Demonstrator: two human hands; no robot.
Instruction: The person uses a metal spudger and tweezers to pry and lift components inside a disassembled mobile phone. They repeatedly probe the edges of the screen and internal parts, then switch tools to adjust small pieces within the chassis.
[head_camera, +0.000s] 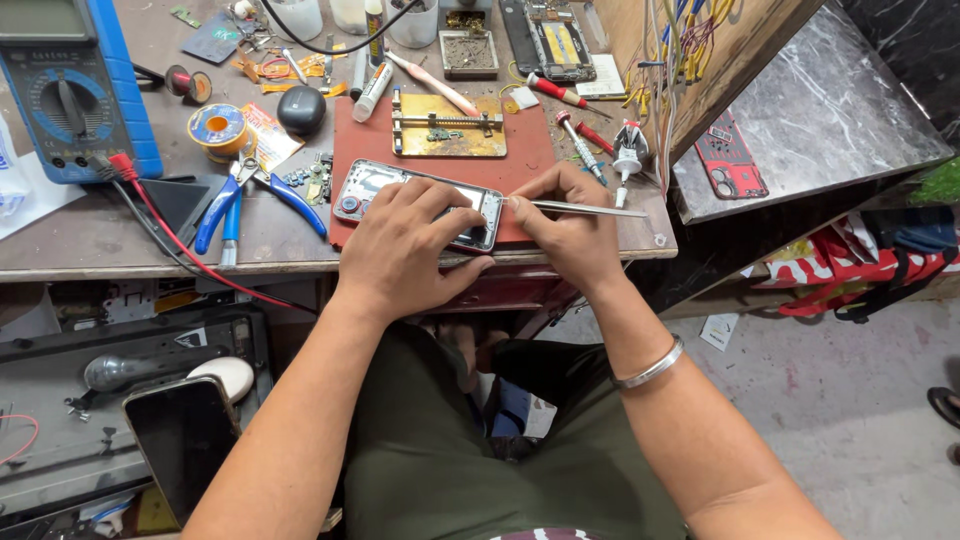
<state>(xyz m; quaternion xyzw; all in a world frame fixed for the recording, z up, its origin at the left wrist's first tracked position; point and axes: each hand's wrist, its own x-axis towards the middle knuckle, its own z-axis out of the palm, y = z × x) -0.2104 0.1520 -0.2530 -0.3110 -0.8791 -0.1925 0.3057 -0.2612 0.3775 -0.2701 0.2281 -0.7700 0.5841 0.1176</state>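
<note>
An opened phone (372, 186) lies on a red mat (530, 150) at the front edge of the wooden bench. My left hand (405, 250) rests flat over the phone's right half and holds it down. My right hand (570, 225) grips metal tweezers (590, 209), whose shaft points right while the hand's fingertips touch the phone's right end. A silver bangle (650, 366) sits on my right wrist.
A brass circuit-board holder (448, 128) sits on the mat behind the phone. Blue-handled pliers (240, 205), a solder spool (216, 128) and a blue multimeter (60, 90) with a red lead lie left. Screwdrivers (580, 130) lie right. A dark phone (180, 440) rests on a lower shelf.
</note>
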